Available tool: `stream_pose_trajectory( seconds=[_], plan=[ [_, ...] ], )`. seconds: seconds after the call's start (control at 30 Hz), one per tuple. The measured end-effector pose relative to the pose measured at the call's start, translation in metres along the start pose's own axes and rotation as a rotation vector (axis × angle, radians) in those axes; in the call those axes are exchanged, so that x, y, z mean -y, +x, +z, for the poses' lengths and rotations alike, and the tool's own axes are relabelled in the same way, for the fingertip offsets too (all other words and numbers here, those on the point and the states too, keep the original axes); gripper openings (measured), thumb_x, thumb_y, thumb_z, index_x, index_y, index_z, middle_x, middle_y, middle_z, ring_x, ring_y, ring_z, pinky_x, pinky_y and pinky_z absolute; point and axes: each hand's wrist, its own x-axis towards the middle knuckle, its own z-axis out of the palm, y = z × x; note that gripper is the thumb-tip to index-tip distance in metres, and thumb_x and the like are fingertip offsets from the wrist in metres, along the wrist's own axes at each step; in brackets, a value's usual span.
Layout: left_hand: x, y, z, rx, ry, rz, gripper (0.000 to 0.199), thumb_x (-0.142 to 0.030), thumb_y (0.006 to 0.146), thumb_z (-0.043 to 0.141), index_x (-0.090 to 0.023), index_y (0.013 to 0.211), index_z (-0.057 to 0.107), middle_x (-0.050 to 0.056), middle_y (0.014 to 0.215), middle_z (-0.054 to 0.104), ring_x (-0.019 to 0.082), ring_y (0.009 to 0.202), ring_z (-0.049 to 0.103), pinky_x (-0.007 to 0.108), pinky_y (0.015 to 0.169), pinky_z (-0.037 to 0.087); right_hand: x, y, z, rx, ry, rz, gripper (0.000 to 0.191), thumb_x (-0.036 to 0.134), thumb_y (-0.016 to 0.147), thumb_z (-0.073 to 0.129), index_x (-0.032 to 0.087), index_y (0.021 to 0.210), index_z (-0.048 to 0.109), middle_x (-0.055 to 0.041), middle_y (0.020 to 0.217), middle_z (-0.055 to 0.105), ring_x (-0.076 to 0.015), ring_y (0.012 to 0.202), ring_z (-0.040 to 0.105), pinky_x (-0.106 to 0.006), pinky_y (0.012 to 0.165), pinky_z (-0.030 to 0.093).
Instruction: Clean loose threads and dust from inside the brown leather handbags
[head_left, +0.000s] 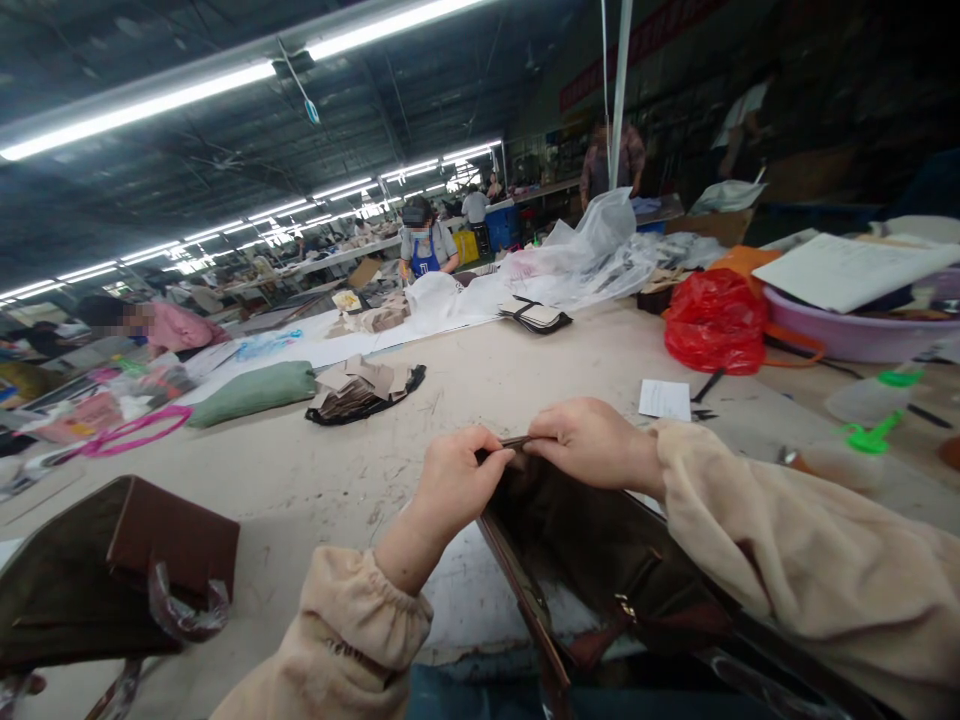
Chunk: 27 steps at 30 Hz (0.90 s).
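Both of my hands pinch the top edge of a dark brown bag (592, 550), close together at its far corner. My left hand (459, 475) has thumb and fingertips closed on the edge from the left. From the right, my right hand (589, 442) grips the same edge, fingers pressed together. The bag gapes toward me, showing a dark lining and a small gold-coloured metal piece. On the table (300, 500) at the left stands a second brown bag (176, 535) with plastic-wrapped handles.
Beyond my hands lie a stack of brown pieces (364, 388), a green cushion-like bundle (255, 392) and a white card (665, 399). A red plastic bag (716, 320), a purple basin (840, 325) and green-capped bottles (874, 435) are at right. People work farther back.
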Motion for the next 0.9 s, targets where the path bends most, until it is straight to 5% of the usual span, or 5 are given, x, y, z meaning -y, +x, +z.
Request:
stream_pose_trajectory(
  seconds=[0.33,0.57,0.77,0.9],
  plan=[
    [-0.0040,0.0029,0.0024,-0.030,0.109,-0.056,0.015,-0.030,0.076,0.060,-0.020,0.068,0.067,0.000,0.066,0.067,0.015,0.066,0.058,0.026,0.063,0.039,0.0033,-0.0001,0.0063,-0.041,0.066,0.062,0.029,0.033,0.086,0.048,0.020,0.067,0.065,-0.0002,0.070,0.065,-0.0134,0.068,0.055,-0.026,0.057,0.027],
    [-0.0006,0.0032,0.0025,-0.004,0.061,0.028,0.015,-0.027,0.078,0.058,-0.019,0.066,0.063,-0.002,0.063,0.063,0.012,0.063,0.055,0.024,0.061,0.037,0.0038,-0.0032,0.0091,-0.067,0.071,0.102,0.030,0.034,0.087,0.046,0.020,0.069,0.066,-0.0011,0.071,0.067,-0.0144,0.067,0.056,-0.027,0.056,0.026],
    [-0.0030,0.0026,0.0023,-0.014,0.073,-0.006,0.016,-0.027,0.078,0.058,-0.019,0.065,0.062,-0.001,0.064,0.064,0.012,0.063,0.055,0.024,0.061,0.037,-0.0024,-0.0046,0.0068,-0.054,0.206,0.039,0.027,0.034,0.085,0.052,0.027,0.105,0.069,0.0004,0.083,0.071,-0.0146,0.075,0.061,-0.024,0.063,0.035],
    [-0.0051,0.0019,0.0032,-0.018,0.090,-0.020,0.017,-0.029,0.077,0.058,-0.019,0.064,0.062,-0.002,0.063,0.063,0.013,0.062,0.055,0.025,0.060,0.037,-0.0046,-0.0030,0.0023,-0.027,0.178,-0.064,0.027,0.039,0.082,0.057,0.025,0.100,0.071,-0.0012,0.086,0.071,-0.0168,0.079,0.061,-0.024,0.064,0.037]
  ],
)
